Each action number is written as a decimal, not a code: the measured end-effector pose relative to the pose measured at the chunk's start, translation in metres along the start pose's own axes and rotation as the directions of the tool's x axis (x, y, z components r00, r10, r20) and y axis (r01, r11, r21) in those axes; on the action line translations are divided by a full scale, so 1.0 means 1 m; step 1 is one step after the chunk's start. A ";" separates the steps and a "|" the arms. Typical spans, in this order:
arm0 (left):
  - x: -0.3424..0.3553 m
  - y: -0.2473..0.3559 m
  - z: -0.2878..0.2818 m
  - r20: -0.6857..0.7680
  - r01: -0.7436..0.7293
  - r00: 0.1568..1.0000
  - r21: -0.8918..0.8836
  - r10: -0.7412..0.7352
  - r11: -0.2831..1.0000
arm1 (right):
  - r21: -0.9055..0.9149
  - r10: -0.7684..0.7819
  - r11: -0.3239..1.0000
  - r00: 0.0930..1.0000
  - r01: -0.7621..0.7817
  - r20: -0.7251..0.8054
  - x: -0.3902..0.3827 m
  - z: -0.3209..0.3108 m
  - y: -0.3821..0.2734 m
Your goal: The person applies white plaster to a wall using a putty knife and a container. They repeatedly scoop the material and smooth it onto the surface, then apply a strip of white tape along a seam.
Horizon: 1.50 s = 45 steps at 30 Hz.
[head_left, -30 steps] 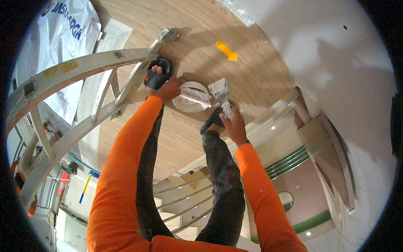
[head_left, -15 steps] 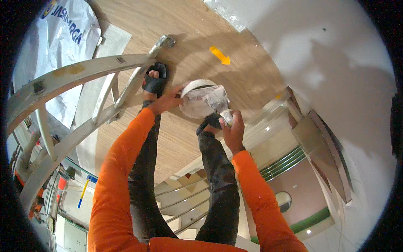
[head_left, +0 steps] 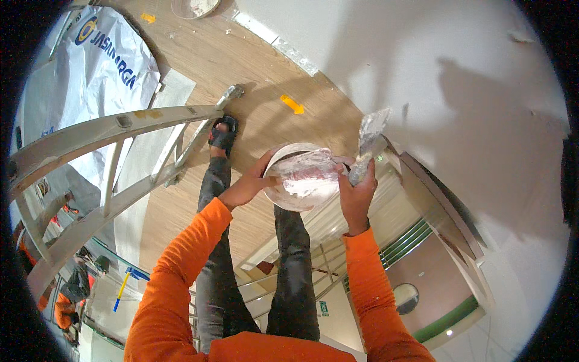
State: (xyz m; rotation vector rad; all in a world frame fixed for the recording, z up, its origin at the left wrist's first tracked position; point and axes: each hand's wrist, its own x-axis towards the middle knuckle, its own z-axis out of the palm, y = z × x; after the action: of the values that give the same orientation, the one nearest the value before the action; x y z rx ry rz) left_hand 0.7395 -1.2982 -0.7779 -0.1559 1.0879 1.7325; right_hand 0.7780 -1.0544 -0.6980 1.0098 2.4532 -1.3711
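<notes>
My left hand grips the left rim of a round, pale tub, its thumb over the edge. White paste coats the inside of the tub, which tips towards me. In my right hand, closed around the handle, is a putty knife. Its blade points up and away, smeared with white paste, just right of the tub. Whether my right fingers also touch the tub's rim, I cannot tell.
A metal ladder stands close on my left, beside my sandalled foot. Ahead curves a white wall above wood-look flooring. A white printed sheet lies at far left. Another tub sits at the top. Railings show below right.
My right hand has lifted the putty knife from over the tub to its right, blade now upward. The tub has come closer and tilted, showing the paste inside.
</notes>
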 end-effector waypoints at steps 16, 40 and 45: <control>-0.029 0.083 0.063 -0.495 -0.296 0.815 0.093 0.302 0.951 | -0.257 -0.105 0.955 0.981 0.145 0.161 -0.134 -0.020 0.008; -0.034 0.067 0.056 -0.601 -0.223 0.787 -0.063 0.142 0.973 | 0.416 0.275 0.743 0.806 -0.524 0.524 -0.174 -0.021 0.022; -0.029 0.058 0.053 -0.646 -0.231 0.749 -0.045 0.149 0.972 | 0.428 0.282 0.703 0.776 -0.568 0.565 -0.188 -0.044 0.036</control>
State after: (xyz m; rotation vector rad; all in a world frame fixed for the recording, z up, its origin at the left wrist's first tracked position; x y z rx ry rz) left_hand 0.7256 -1.2833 -0.6963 -0.7918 1.5274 1.9911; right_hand 0.9514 -1.0964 -0.6165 1.1094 1.3310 -1.9337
